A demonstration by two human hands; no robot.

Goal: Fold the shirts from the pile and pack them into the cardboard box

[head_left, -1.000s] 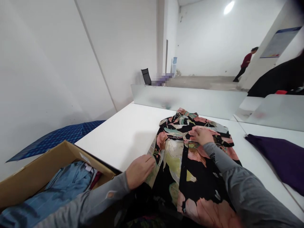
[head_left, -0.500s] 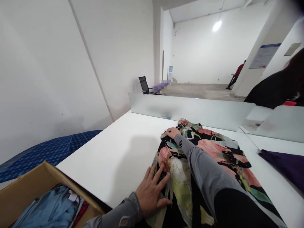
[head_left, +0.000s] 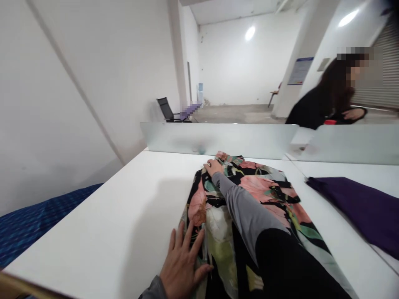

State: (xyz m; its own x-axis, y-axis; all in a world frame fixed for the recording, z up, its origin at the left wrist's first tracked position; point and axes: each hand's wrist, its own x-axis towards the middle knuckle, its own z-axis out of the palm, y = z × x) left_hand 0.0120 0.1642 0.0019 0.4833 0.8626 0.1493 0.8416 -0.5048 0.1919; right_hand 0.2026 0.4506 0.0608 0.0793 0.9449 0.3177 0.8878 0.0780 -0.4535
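Note:
A floral garment (head_left: 268, 195) in black, pink and green lies spread on the white table (head_left: 118, 232). My left hand (head_left: 182, 265) lies flat with fingers spread on the garment's near left edge. My right hand (head_left: 213, 167) reaches across to the garment's far left corner, its fingers curled on the cloth there. Whether they pinch the cloth or just press it is unclear. My grey and black sleeve (head_left: 249, 220) covers the garment's middle.
A purple cloth (head_left: 358, 207) lies on the table at the right. A frosted divider (head_left: 224, 139) runs along the table's far edge. Behind it a person in black (head_left: 324, 104) leans over. A black chair (head_left: 166, 111) stands far back. Blue checked fabric (head_left: 34, 224) lies at the left.
The view swung right and up, so the cardboard box has left the picture. My right hand moved from the garment's middle to its far left corner. My left hand flattened on the near edge.

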